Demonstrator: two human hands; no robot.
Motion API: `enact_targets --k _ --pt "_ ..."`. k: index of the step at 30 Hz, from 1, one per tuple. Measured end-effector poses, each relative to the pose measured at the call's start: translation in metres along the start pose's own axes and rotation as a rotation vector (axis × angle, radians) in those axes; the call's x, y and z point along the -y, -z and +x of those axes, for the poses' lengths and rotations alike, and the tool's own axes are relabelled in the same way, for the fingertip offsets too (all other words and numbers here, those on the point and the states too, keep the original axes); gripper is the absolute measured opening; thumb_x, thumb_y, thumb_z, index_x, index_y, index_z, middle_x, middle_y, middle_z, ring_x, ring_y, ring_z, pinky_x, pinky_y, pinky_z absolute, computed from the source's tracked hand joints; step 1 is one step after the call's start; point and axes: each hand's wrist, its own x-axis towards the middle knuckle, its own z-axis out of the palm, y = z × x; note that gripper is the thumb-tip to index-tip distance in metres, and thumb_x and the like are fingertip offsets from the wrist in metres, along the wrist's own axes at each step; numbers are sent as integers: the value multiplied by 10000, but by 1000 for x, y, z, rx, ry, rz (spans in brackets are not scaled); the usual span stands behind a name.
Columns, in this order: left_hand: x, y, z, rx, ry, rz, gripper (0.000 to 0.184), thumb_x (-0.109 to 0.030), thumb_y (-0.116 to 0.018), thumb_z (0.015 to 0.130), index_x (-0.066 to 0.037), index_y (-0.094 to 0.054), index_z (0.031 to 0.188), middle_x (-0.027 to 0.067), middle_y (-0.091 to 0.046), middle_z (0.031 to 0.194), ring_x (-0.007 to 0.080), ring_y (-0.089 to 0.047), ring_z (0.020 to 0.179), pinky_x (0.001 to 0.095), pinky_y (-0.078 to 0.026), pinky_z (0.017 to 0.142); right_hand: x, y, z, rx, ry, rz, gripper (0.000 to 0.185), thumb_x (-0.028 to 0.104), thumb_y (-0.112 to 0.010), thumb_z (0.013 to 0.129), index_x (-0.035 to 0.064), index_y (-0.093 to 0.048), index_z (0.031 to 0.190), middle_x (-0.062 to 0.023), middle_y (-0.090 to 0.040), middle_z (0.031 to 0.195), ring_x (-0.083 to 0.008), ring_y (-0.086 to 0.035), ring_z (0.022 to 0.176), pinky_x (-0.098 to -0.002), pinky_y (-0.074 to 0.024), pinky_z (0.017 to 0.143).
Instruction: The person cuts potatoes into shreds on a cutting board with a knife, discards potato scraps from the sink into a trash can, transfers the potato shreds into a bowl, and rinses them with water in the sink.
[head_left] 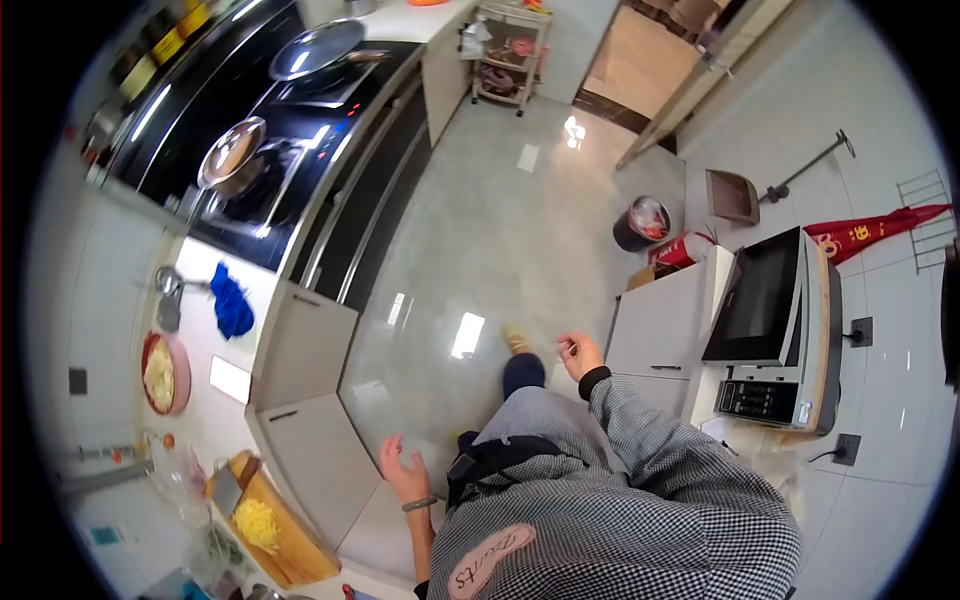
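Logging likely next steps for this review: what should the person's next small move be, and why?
Probably a reach with the left hand toward the cutting board: that hand looks empty, its fingers are parted, and it is the nearer hand to the board, where a pile of yellow shreds lies.

At the bottom of the frame, your garment [640, 510] is matt woven cloth; across the middle, you have a smooth, glossy floor [480, 230]; at upper left, a shiny metal pot [235, 160] on a glossy, glass-like cooktop [300, 122]; at lower left, you see a smooth wooden board [300, 555]; at right, glossy wall tiles [895, 310] and a microwave [768, 345], its door [752, 295] smooth and glass-like.
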Motion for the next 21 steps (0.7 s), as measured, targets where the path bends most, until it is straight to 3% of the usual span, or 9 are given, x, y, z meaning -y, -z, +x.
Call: enact_targets --k 4,6,8,10,11,14,16,19,21 --pt "-67 -78 23 287 -86 44 429 -96 -659 740 -82 -559 1157 143 -526 1201 293 -519 1053 429 -361 943 -73 48 89 -44 -253 55 168 47 -582 794 37 -642 951 -31 -573 628 -109 -517 573 -251 -444 573" --pt "-99 -123 38 452 -105 132 488 -235 -697 760 -104 -537 1201 117 -521 1230 285 -482 1137 462 -288 1014 -154 52 155 -87 -318 283 162 83 -554 826 40 -631 962 -33 -615 679 -111 -535 574 -249 -451 549" --pt "-135 -166 54 530 -118 187 534 -280 -707 755 -112 -518 1225 113 -517 1239 284 -460 1171 469 -268 1030 -206 67 218 -126 -391 401 160 102 -542 845 44 -621 972 -39 -631 697 -114 -542 566 -256 -455 529" --pt "-169 -220 70 657 -102 243 624 -358 -724 738 -127 -485 1266 108 -512 1251 284 -427 1222 475 -240 1054 -261 83 300 -159 -798 663 146 157 -531 880 60 -589 972 -76 -654 734 -131 -550 538 -285 -456 470" --pt "-180 -246 74 740 -74 265 667 -391 -731 726 -133 -469 1284 107 -511 1254 284 -414 1238 472 -233 1062 -298 87 340 -161 -815 664 146 157 -531 880 60 -589 972 -76 -654 734 -131 -550 538 -285 -456 470" --pt "-213 -311 86 891 -1 212 666 -400 -728 723 -136 -479 1281 107 -512 1254 284 -425 1229 473 -264 1042 -426 76 424 -252 -1029 758 191 243 -511 912 63 -559 951 -108 -664 762 -150 -535 501 -302 -439 422" --pt "-244 -336 99 965 -41 223 631 -305 -770 691 -102 -519 1234 103 -515 1257 285 -497 1141 420 -352 977 -478 77 474 -275 -1101 768 235 270 -490 925 44 -551 937 -105 -668 785 -170 -553 539 -298 -450 442" --pt "-254 -353 103 1017 81 260 627 -248 -722 760 -86 -462 1307 178 -449 1329 364 -382 1247 452 -282 1052 -589 61 521 -313 -1191 855 262 289 -471 936 38 -543 957 -112 -664 828 -192 -584 597 -305 -481 476" --pt "-286 -379 125 1017 151 299 612 -232 -730 733 -82 -488 1275 172 -487 1289 353 -420 1214 452 -303 1027 -638 49 549 -521 -1271 1021 296 306 -452 949 31 -510 1043 -131 -639 896 -224 -615 662 -338 -536 541"
